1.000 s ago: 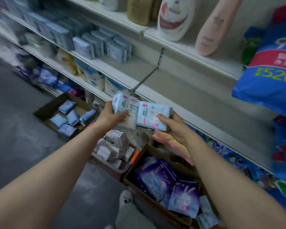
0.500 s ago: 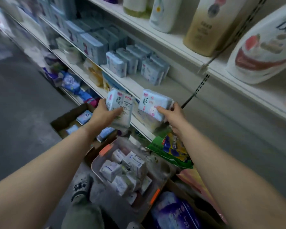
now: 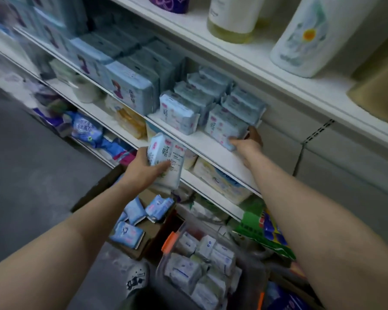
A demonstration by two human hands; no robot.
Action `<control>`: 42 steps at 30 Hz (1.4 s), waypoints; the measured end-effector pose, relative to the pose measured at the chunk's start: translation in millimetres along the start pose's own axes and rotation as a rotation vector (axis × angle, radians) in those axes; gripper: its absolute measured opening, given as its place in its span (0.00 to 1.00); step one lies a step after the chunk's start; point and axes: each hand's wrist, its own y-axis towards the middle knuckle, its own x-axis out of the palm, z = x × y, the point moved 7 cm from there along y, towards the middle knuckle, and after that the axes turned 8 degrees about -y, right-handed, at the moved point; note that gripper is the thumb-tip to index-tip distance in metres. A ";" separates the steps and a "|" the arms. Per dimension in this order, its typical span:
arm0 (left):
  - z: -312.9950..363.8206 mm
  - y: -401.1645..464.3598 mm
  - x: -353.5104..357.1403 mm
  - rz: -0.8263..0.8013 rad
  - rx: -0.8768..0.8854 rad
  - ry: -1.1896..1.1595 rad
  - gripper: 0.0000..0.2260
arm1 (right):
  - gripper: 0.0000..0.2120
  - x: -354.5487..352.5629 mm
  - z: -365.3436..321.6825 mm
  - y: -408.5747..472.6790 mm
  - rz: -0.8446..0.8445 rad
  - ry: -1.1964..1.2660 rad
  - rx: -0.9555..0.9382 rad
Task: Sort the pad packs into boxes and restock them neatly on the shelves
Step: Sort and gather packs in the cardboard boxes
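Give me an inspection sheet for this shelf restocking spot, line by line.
Surface: white middle shelf, partly stocked, bare strip at its front edge.
Job's things: front pad pack stands on the shelf at the head of the right row; white pad pack held below the shelf edge; loose blue packs in a cardboard box on the floor.
Clutter: clear bin of small white packs; green bag.
Grippers: right hand grips the front pad pack; left hand grips the white pad pack.
Cables: nothing seen.
Surroundings: bottles on the upper shelf; grey floor.
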 end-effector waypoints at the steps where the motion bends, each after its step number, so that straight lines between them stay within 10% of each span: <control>1: 1.4 7.9 0.0 -0.022 0.006 -0.002 0.27 | 0.30 1.7 0.1 1.8 0.017 0.015 0.030; 8: 23.8 29.3 18.7 -0.173 0.066 0.046 0.30 | 0.26 -17.0 -3.9 -48.7 0.228 -0.244 0.192; 16: 90.9 -14.2 57.9 -0.275 0.975 0.515 0.24 | 0.17 30.3 -25.8 -149.9 -0.589 0.385 0.545; 19: 89.4 -7.6 52.9 -0.275 0.760 0.376 0.32 | 0.08 20.7 -19.4 -143.1 -0.503 0.484 0.450; 26: 56.6 14.5 53.2 -0.490 -0.203 -0.349 0.23 | 0.22 -13.3 -12.8 -145.1 -0.395 0.546 0.231; 33: 62.7 11.7 75.7 -0.597 -0.119 -0.372 0.12 | 0.30 -16.2 -10.2 -143.8 -0.346 0.640 0.243; 38: 71.8 18.7 75.5 -0.571 -0.064 -0.370 0.13 | 0.10 -22.2 -8.1 -139.4 -0.372 0.571 0.284; 42: 79.7 27.7 71.9 -0.566 0.050 -0.227 0.14 | 0.27 -31.6 -11.0 -129.2 -0.307 0.289 0.170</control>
